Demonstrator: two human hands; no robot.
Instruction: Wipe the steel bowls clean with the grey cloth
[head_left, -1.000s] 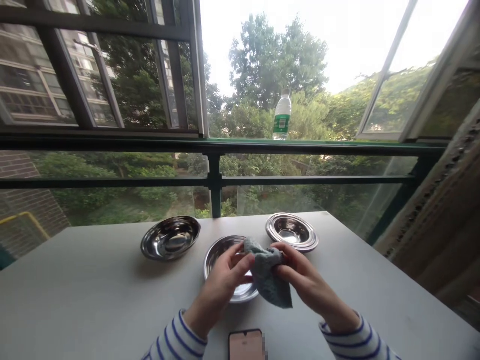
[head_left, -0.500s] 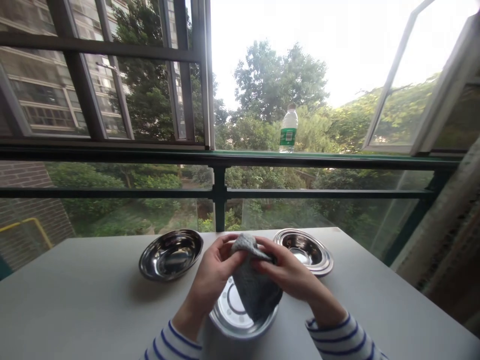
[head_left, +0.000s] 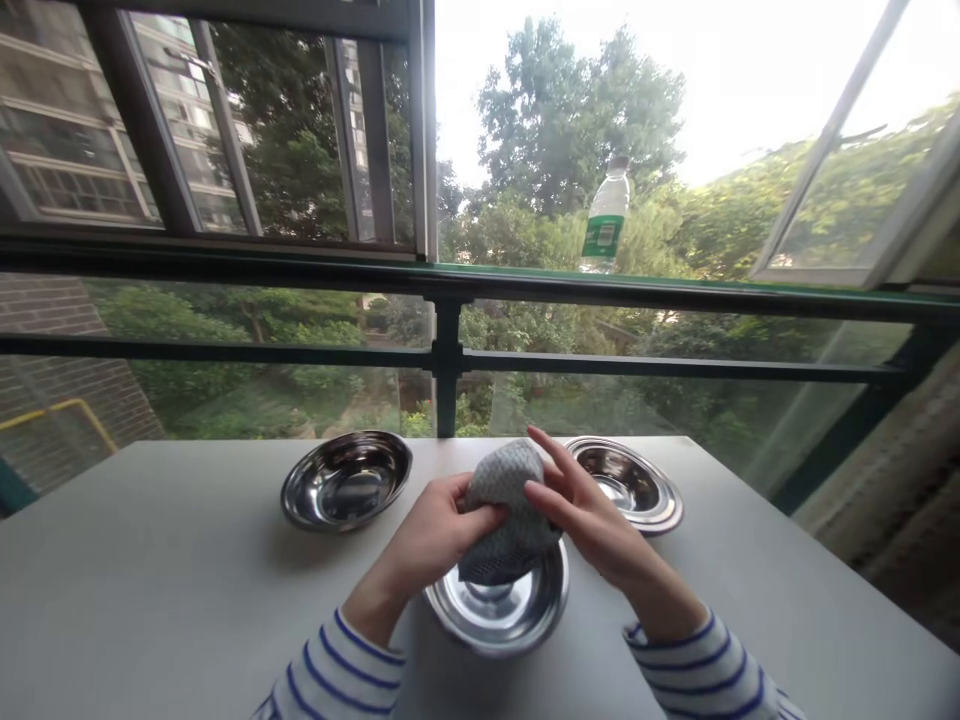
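Note:
A folded grey textured cloth is gripped in my left hand, the thumb lying across its front. On the cloth's right side is my right hand, its fingers spread and the thumb near the cloth's edge; whether it touches is hard to see. Beneath the cloth, a shiny metal bowl stands on the white table. The cloth hides the bowl's far part.
A deeper metal bowl stands at the back left, tilted toward me in appearance. At the back right, metal dishes appear stacked, partly behind my right hand. A plastic bottle with a green label stands on the railing before the open window.
The cloth, hanging in a downward point between both hands before, is now folded into a smaller, rounder bundle. My right fingers have spread apart. The camera view has tilted down slightly.

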